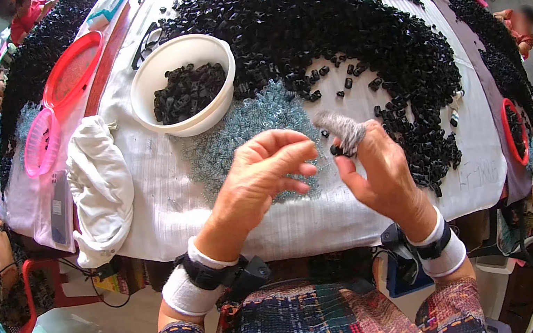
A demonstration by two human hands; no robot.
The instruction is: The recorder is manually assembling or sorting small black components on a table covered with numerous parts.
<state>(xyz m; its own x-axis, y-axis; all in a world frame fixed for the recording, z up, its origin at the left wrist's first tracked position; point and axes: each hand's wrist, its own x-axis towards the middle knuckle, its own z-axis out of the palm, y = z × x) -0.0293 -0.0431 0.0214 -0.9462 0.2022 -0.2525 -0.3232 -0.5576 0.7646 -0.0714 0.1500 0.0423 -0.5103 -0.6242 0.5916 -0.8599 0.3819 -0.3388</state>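
Note:
My left hand (258, 178) is over a heap of tiny pale blue-grey wiry pieces that look like springs (242, 125). Its thumb and forefinger come together in a pinch; whatever lies between them is too small to make out. To the right, my right hand (383, 168) has a grey fabric wrap (343, 131) around its forefinger. Between that finger and the thumb it grips a small black plastic part (339, 150). Many similar black parts (418, 84) spread in a large pile beyond and to the right of this hand.
Behind the springs stands a white bowl (227, 102) partly filled with black parts. A white cloth (101, 187) lies left, near a pink basket (42, 151) and a red tray (72, 66). A red basket (514, 132) is far right. Other people sit along both sides.

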